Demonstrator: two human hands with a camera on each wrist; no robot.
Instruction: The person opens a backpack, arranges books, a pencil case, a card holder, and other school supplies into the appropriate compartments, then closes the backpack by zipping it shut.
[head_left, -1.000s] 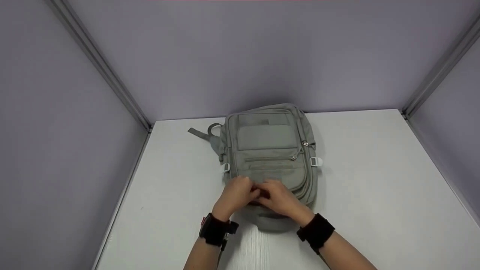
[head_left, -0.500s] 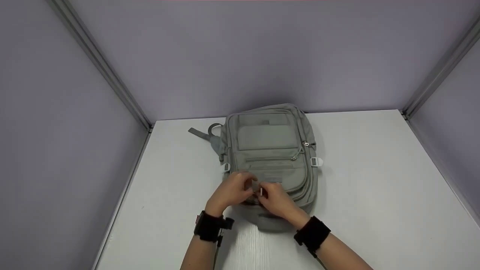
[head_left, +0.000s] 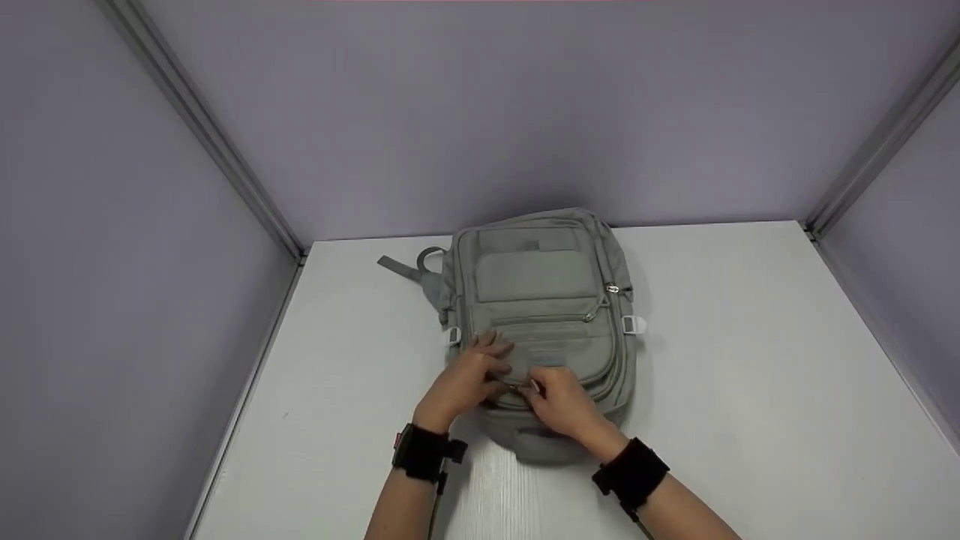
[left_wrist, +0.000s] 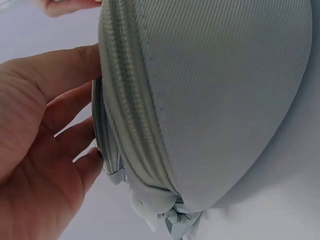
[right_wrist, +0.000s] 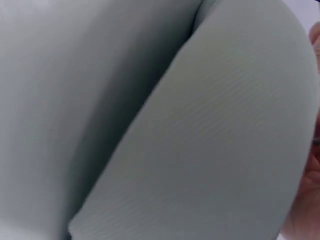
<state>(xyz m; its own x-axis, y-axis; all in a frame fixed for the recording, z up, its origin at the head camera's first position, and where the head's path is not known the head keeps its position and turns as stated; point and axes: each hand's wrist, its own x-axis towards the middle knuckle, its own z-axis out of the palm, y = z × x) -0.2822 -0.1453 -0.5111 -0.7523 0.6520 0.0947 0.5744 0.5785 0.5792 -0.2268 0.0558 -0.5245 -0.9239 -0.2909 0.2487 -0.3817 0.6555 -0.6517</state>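
Observation:
A grey-green backpack [head_left: 536, 276] lies on its back on the white table, front pockets up. My left hand [head_left: 459, 381] rests on the lower left of its front, fingers spread over the pocket and thumb at the zipper edge. In the left wrist view that thumb presses beside the curved zipper [left_wrist: 131, 95]. Just to the right, my right hand [head_left: 561, 401] pinches a small zipper pull [head_left: 535, 387] at the pocket's lower edge. The right wrist view is mostly filled by the bag's end [right_wrist: 210, 135], which hides most of that hand.
A loose strap [head_left: 399, 266] sticks out on the backpack's left side. White buckles [head_left: 634, 324] sit at both sides. The white table [head_left: 750, 360] reaches back to a grey panel wall [head_left: 480, 112], with side panels left and right.
My left hand let go of what it worked on at the pocket edge and spread its fingers on the front. My right hand moved slightly right and down, still pinching. The backpack stayed put.

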